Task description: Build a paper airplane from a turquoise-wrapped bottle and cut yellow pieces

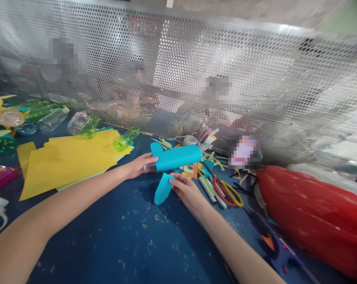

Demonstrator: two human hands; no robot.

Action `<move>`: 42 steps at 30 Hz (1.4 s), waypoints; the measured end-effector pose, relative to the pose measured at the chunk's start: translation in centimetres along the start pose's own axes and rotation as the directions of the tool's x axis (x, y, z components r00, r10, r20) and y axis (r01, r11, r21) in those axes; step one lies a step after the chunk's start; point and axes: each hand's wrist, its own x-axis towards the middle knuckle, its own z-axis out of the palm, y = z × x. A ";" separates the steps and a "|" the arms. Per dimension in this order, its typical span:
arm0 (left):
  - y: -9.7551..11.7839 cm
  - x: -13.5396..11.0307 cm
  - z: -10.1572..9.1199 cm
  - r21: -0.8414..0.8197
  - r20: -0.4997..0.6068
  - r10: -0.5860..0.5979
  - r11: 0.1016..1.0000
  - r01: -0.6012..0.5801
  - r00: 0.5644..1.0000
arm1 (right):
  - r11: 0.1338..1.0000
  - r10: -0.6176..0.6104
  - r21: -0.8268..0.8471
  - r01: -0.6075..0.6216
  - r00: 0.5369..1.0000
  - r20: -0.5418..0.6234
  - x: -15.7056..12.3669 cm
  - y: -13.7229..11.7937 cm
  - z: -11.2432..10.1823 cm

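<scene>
My left hand (pixel 139 165) grips the neck end of a plastic bottle wrapped in bright blue paper (pixel 180 156). The bottle lies tilted above the table, its wrapped end pointing right. A rounded blue paper flap (pixel 156 148) stands up on its far side, near my fingers. Between the thumb and fingers of my right hand (pixel 185 188) is a separate-looking rounded blue paper piece (pixel 163 189), held close below the bottle. Whether that piece touches the bottle I cannot tell.
Yellow paper sheets (pixel 72 157) lie left, with a green bottle (pixel 126 139) on them and more bottles behind. Scissors (pixel 228 191), markers (pixel 206 187) and paper scraps lie right. A purple-blue glue gun (pixel 280 246) and red plastic bag (pixel 309 213) are farther right. A perforated metal screen (pixel 178 71) borders the back.
</scene>
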 end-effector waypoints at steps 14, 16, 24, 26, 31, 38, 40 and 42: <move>0.4 -0.3 0.6 0.019 0.057 0.001 1.000 -0.002 0.998 | 0.987 0.111 0.110 -0.118 0.992 0.060 -0.3 -0.5 0.0; 0.4 -0.5 1.1 0.014 0.041 -0.016 1.000 0.016 0.999 | 0.987 0.122 0.098 -0.126 0.992 0.045 -0.5 -0.8 0.3; -0.1 -0.6 1.7 -0.018 0.011 -0.041 0.999 0.042 0.999 | 0.997 0.071 0.022 -0.068 0.989 -0.130 -0.9 -1.0 0.9; -0.1 -0.6 1.8 -0.017 -0.013 -0.038 0.999 0.037 0.999 | 1.000 0.026 0.003 -0.026 0.982 -0.189 -0.8 -0.7 0.9; 0.1 -0.9 2.2 -0.010 -0.019 -0.021 1.000 0.021 1.000 | 1.000 0.011 0.000 -0.012 0.971 -0.240 -0.5 -0.2 0.7; -0.2 -0.9 2.2 -0.017 0.009 0.007 1.000 -0.007 1.000 | 0.998 0.050 0.055 -0.038 0.968 -0.245 -0.5 -0.3 0.8; -0.2 -0.9 2.2 -0.017 0.017 0.014 1.000 -0.014 1.000 | 0.997 0.054 0.059 -0.040 0.968 -0.244 -0.5 -0.4 0.9; -0.2 -0.9 2.2 -0.015 0.033 0.024 1.000 -0.023 0.999 | 0.998 0.046 0.043 -0.037 0.967 -0.250 -0.6 -0.4 0.9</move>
